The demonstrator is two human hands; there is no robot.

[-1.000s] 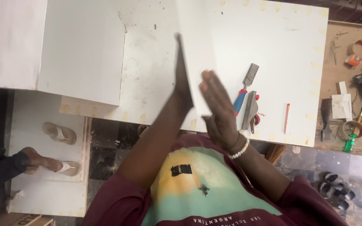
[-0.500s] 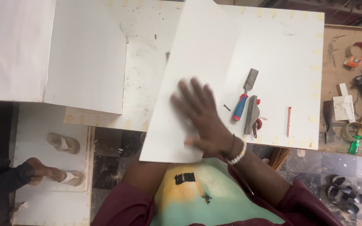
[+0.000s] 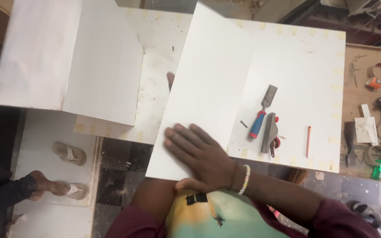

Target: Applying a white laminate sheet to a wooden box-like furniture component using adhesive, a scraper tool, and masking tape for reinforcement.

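One white board (image 3: 208,88) lies flat on the big white table (image 3: 305,66), and its near end sticks out past the table edge toward the person. The right hand (image 3: 199,154) rests on that near end with fingers spread flat — it presses down and does not grip. The left hand (image 3: 170,80) is mostly hidden under the board's left edge; only a fingertip peeks out, so I cannot tell if it grips. Just right of the board lie a chisel (image 3: 261,112) with a red and blue handle, a grey tool (image 3: 270,132) and a red pencil (image 3: 308,141). Far left, another white board (image 3: 67,57) stands folded — near two sandals (image 3: 69,154) on the floor.
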